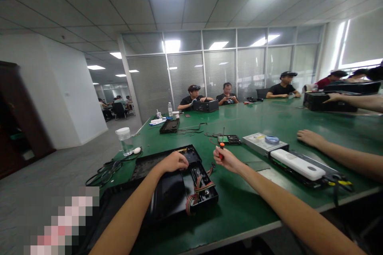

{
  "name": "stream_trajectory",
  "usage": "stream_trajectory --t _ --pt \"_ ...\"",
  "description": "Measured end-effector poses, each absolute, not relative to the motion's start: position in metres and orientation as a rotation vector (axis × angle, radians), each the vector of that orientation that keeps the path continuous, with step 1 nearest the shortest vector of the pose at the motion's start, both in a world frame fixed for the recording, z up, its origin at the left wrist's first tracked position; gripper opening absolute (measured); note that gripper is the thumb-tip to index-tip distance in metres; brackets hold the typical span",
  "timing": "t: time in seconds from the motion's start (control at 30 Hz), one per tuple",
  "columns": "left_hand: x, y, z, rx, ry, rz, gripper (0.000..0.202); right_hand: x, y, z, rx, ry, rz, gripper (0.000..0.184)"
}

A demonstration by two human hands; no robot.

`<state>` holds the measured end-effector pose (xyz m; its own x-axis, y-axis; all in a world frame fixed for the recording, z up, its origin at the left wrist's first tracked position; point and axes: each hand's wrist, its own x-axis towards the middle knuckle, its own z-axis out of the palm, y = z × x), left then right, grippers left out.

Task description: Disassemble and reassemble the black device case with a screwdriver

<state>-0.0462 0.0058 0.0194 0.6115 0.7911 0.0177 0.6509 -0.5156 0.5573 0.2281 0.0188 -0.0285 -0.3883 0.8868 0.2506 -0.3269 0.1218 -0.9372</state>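
An open black computer case (179, 185) lies on the green table (239, 203) in front of me, with a bundle of red and black cables (196, 193) spilling from its near right corner. My left hand (174, 162) rests palm down on the case's inside, fingers curled. To the right of the case, my right hand (225, 159) is closed around an orange-handled screwdriver (222, 146) whose thin shaft points upward.
A neighbour's forearm and hand (311, 138) lie on the table at right, behind a white device (297, 164) on a black tray. A clear cup (125, 140) and loose black cables (104, 171) sit at the left edge. Several people sit at the far side.
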Motion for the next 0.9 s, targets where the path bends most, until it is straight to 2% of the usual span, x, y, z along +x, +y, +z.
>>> stream_trajectory --t 0.13,0.23,0.37,0.47,0.53,0.63,0.73,0.9 --pt "-0.070 0.013 0.014 1.915 1.220 -0.194 0.020 0.224 0.014 -0.036 -0.627 -1.555 1.540 0.047" --pt "-0.073 0.015 0.004 1.865 1.322 -0.371 0.027 0.220 0.009 -0.036 -0.674 -1.775 1.416 0.046" --pt "-0.068 0.014 0.011 2.107 1.369 -0.199 0.039 0.216 -0.010 -0.020 -0.733 -2.142 1.042 0.046" --pt "-0.069 0.016 0.030 2.230 1.342 0.045 0.046 0.211 -0.038 -0.009 -0.676 -2.510 0.545 0.034" --pt "-0.073 0.019 0.040 2.307 1.361 0.130 0.043 0.209 -0.060 -0.009 -0.669 -2.706 0.215 0.024" --pt "-0.085 0.024 0.037 2.526 1.487 0.175 0.031 0.212 -0.087 -0.017 -0.777 -2.805 -0.114 0.023" --pt "-0.097 0.030 0.017 2.611 1.512 0.005 0.029 0.223 -0.104 -0.028 -0.773 -2.833 -0.216 0.023" --pt "-0.100 0.035 -0.007 2.738 1.384 -0.177 0.014 0.236 -0.118 -0.042 -0.934 -2.689 -0.248 0.011"
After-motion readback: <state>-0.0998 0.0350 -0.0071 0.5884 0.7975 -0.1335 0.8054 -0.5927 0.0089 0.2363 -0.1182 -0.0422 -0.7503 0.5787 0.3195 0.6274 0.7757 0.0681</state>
